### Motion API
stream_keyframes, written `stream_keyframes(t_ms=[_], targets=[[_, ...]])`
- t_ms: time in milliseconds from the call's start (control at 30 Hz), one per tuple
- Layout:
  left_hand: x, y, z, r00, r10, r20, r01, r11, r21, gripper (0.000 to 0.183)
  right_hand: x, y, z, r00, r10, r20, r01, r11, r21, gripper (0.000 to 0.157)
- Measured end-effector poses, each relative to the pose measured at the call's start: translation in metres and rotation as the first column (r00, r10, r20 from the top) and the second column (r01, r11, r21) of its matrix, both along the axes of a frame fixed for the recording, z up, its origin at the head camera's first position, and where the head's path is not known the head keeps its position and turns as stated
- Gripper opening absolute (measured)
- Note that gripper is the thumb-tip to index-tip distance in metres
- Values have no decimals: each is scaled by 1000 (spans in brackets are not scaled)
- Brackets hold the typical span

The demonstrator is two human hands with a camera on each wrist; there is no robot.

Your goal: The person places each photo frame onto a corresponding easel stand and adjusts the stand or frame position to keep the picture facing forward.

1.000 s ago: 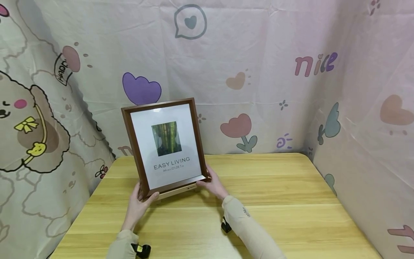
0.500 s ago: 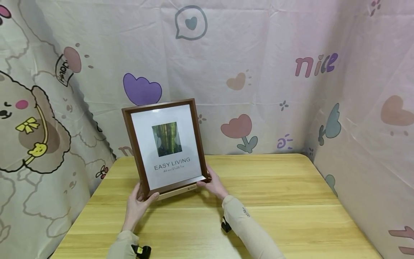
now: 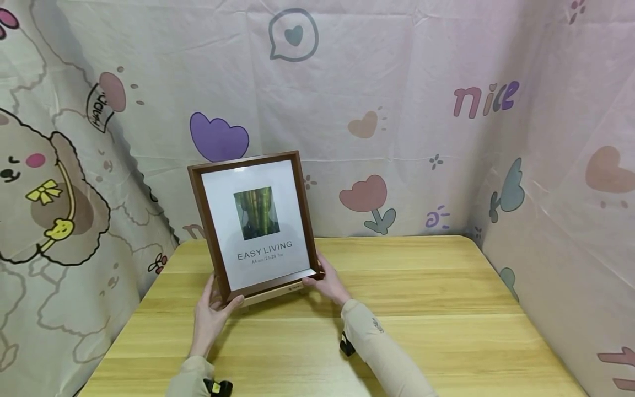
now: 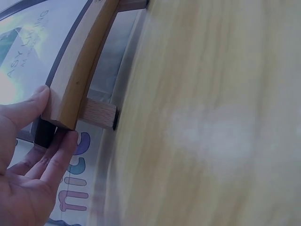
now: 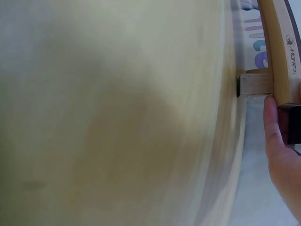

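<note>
A brown picture frame (image 3: 257, 223) with a bamboo picture and the words EASY LIVING stands tilted back on the ledge of a small wooden easel (image 3: 272, 294). My left hand (image 3: 209, 318) grips its lower left corner, thumb at the front by the ledge's end and fingers round the side and behind. At the lower right corner my right hand (image 3: 331, 284) holds on, with the thumb in front at the ledge and the fingers behind. The left wrist view shows a short easel foot (image 4: 99, 113) under the ledge. Another easel foot (image 5: 255, 84) appears in the right wrist view.
The easel stands on the left half of a light wood-grain table (image 3: 421, 309). A printed cloth (image 3: 412, 71) hangs close behind the table and along both sides.
The left hand's fingers have shifted slightly upward along the frame's side. The head view has drifted a little; frame, easel and right hand stay put.
</note>
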State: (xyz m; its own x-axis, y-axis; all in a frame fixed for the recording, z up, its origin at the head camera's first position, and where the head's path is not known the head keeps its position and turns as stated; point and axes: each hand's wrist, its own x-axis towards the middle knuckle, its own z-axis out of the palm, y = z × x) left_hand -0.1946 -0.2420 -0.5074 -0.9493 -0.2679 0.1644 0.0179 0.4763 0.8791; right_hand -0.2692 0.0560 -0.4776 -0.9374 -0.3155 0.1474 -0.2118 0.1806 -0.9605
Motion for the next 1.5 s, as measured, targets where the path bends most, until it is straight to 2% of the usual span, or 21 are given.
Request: stream_keyframes(t_ms=[200,300,433,667,1000,1267,1300,1500], targets=[[0,2,0,999,0,-43,0,1000,-13,99,-18,-3,-26,1000,-11,-20,12,999,43,94],[0,3,1,998,-6,-65,4,1000,-20,96,-20,-2,-31,1000,-12,-7,12,999,47,96],[-1,4,1,997,-6,-71,4,1000,-28,95,-20,-1,-31,1000,-14,17,14,999,32,96],[-3,6,-2,997,-1,-80,-1,1000,-30,96,-20,1,-32,1000,-14,2,14,1000,5,98],[-5,8,-4,995,-12,-100,8,999,-41,96,-21,4,-32,999,-33,9,33,998,46,96],[-7,10,-4,996,-13,-94,9,999,-43,96,-18,6,-27,1000,-31,5,31,999,26,97],[-7,11,-4,995,-13,-94,10,999,-40,96,-21,6,-31,999,-34,0,34,999,28,97],[-9,13,-5,994,-25,-104,22,999,-26,97,-21,9,-31,999,-49,1,49,997,53,96]])
